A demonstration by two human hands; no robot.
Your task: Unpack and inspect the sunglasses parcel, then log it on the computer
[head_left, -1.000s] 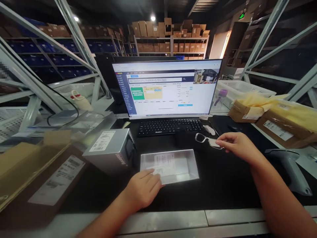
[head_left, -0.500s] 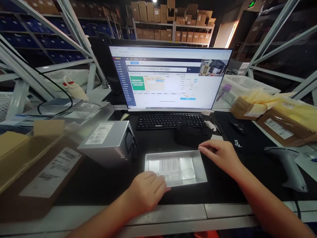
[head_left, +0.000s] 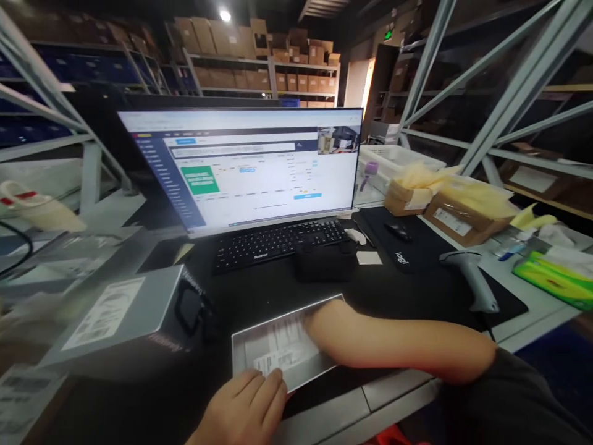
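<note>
A shallow silver tray [head_left: 245,346] with a printed paper sheet [head_left: 278,349] inside lies on the black desk mat [head_left: 407,290] near the front edge. My left hand [head_left: 245,405] rests at the tray's near rim, fingers stretched flat and together. My right hand [head_left: 324,321] reaches from the right into the tray, over the paper; its fingers are blurred and turned away, so I cannot see whether they hold anything. A grey product box [head_left: 125,315] with a white label lies left of the tray.
Behind the tray sit a black pouch [head_left: 324,262], keyboard [head_left: 278,241] and lit monitor [head_left: 250,167]. To the right are a mouse [head_left: 397,230], a barcode scanner [head_left: 472,284], cardboard boxes with yellow padding [head_left: 445,204] and a green packet [head_left: 551,278]. Shelving racks surround the desk.
My right hand held white-framed glasses right of the tray, then moved left into it; the glasses are no longer seen. The view swung right. My left hand stayed at the near rim.
</note>
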